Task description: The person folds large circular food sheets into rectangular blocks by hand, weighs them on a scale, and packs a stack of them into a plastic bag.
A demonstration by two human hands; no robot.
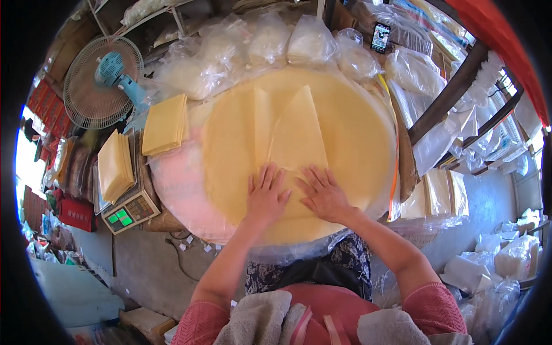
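A large, thin, round yellow sheet, which looks like a flat pancake, covers most of the surface before me. Folded sheet layers lie on its middle, with a pointed flap towards the far side and a straight crease at the left. My left hand rests palm down with fingers spread, its fingertips at the near edge of the folded part. To its right, my right hand also lies flat, fingers apart, beside the lower right corner of the fold. Neither hand grips anything.
On the left, a stack of folded yellow sheets sits on a digital scale, with another folded stack near it. A blue fan stands behind. Clear plastic bags line the far edge; a phone is propped there.
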